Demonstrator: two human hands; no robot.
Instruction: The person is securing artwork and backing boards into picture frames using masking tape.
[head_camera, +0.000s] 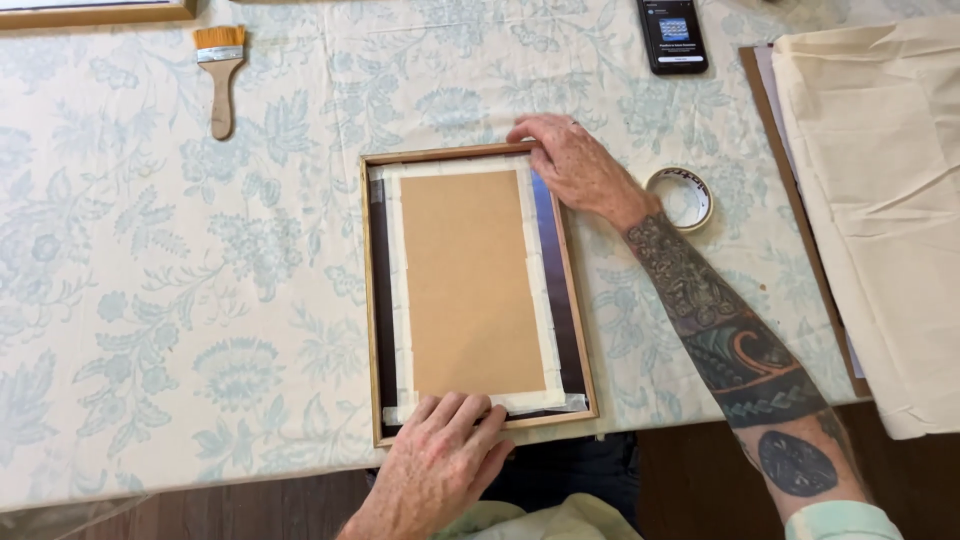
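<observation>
Resting flat, open fingers of both hands on frame (478, 290); floral tablecloth (150, 290), wood floor (690, 480).

Your left hand (440, 465) covered the near edge of the wooden frame (372, 300), so the taped corner under your fingers couldn't be seen. Your right hand (572, 165) hid the frame's far right corner. The phone (672, 35) was cut off by the top edge, its screen too small to make out. The cream cloth (880, 200) ran off the right edge, hiding most of the brown board (752, 75) beneath.
</observation>
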